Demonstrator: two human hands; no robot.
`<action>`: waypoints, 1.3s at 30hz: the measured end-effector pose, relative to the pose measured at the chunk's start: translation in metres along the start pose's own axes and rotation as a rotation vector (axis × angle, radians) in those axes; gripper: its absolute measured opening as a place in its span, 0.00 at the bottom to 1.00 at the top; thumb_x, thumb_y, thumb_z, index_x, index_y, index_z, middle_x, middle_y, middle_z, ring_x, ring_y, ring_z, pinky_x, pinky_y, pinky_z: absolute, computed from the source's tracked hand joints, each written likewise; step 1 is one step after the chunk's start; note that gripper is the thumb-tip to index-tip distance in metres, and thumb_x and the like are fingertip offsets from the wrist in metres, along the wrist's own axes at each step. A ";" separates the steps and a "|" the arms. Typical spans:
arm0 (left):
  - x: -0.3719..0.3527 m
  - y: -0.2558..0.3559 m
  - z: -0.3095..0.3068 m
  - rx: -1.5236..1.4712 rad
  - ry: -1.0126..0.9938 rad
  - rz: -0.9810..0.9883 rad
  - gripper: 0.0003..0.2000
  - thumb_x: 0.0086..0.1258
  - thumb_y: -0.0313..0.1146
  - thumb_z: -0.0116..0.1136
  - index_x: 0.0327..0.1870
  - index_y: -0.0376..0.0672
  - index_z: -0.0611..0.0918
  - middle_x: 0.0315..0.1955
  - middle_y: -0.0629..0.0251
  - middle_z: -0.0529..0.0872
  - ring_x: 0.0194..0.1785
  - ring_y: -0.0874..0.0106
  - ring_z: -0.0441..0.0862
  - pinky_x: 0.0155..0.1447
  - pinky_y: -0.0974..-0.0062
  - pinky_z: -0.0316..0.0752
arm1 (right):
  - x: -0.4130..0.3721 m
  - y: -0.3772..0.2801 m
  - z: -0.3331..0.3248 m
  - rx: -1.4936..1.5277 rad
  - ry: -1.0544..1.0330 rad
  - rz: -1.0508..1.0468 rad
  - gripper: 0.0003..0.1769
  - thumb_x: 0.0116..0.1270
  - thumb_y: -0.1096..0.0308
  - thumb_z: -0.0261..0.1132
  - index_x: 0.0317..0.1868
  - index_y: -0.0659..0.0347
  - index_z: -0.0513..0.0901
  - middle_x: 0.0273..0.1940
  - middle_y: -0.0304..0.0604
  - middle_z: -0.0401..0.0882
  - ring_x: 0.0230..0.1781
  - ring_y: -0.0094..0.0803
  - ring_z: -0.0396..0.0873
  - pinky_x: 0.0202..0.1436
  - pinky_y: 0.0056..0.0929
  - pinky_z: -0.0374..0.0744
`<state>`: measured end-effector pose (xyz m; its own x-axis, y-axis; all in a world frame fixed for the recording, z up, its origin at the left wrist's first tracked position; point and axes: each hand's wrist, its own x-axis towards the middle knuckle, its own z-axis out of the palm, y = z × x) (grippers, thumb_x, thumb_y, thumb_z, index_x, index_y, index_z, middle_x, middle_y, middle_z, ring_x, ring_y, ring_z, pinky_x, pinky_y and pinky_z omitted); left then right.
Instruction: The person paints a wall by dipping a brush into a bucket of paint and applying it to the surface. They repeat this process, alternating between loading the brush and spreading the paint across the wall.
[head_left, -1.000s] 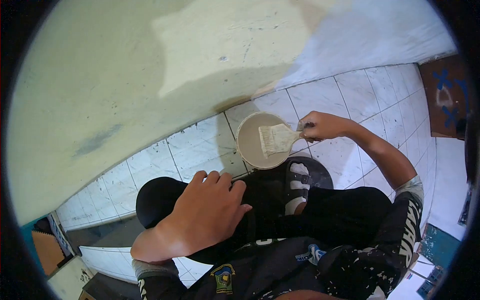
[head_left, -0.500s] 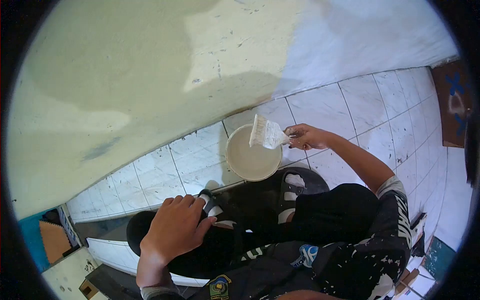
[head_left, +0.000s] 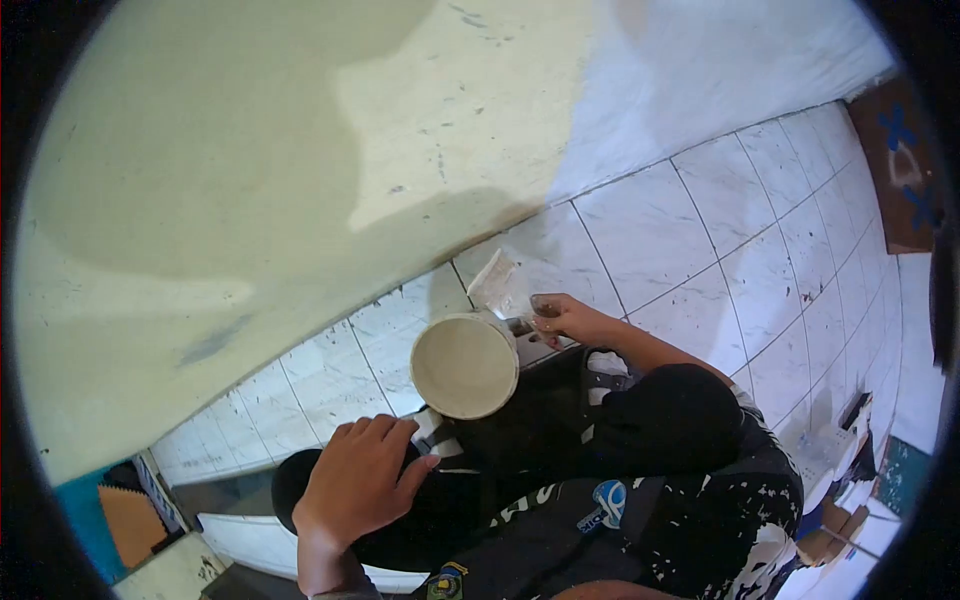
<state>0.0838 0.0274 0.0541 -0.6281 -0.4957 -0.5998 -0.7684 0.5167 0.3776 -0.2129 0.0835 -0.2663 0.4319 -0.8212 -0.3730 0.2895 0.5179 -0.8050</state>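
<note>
A round tub point(head_left: 464, 366) of pale paint sits by my feet near the wall. My right hand point(head_left: 562, 318) is closed round the handle of a wide paintbrush point(head_left: 502, 284), just above and right of the tub's rim. The brush is coated in whitish paint, its bristles pointing up and left. My left hand point(head_left: 362, 470) rests palm down on my dark-clothed knee, fingers loosely spread and holding nothing.
The wall point(head_left: 250, 180) is pale yellow on the left and whiter on the right. White floor tiles point(head_left: 650, 235) run along its base. A brown board point(head_left: 895, 165) with blue marks stands at the right.
The tub now appears lower and further left in view. The brush has gone from over the tub's opening to beside its upper right rim. My left hand stays on the knee.
</note>
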 end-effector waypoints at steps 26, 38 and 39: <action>0.014 -0.085 -0.008 0.136 -0.046 0.021 0.21 0.72 0.41 0.62 0.59 0.37 0.80 0.51 0.51 0.84 0.56 0.52 0.80 0.63 0.59 0.72 | 0.050 0.042 -0.080 -0.367 1.174 0.036 0.13 0.71 0.64 0.64 0.44 0.65 0.72 0.30 0.48 0.83 0.27 0.34 0.78 0.32 0.36 0.76; 0.050 -0.060 0.000 0.181 -0.100 -0.040 0.20 0.76 0.44 0.58 0.60 0.39 0.80 0.50 0.52 0.85 0.55 0.53 0.81 0.62 0.59 0.73 | 0.067 0.071 -0.107 -0.422 1.170 0.043 0.14 0.68 0.64 0.65 0.43 0.68 0.76 0.34 0.55 0.84 0.37 0.46 0.84 0.43 0.43 0.79; 0.052 -0.059 0.001 0.191 -0.093 -0.034 0.20 0.76 0.44 0.58 0.60 0.40 0.80 0.50 0.52 0.85 0.54 0.53 0.81 0.61 0.59 0.73 | 0.068 0.068 -0.105 -0.468 1.178 0.041 0.12 0.70 0.65 0.65 0.41 0.67 0.75 0.31 0.49 0.84 0.32 0.35 0.83 0.38 0.37 0.78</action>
<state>0.0968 -0.0284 0.0002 -0.5816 -0.4526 -0.6759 -0.7459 0.6282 0.2212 -0.2537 0.0378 -0.3951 -0.6553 -0.6462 -0.3911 -0.1386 0.6119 -0.7787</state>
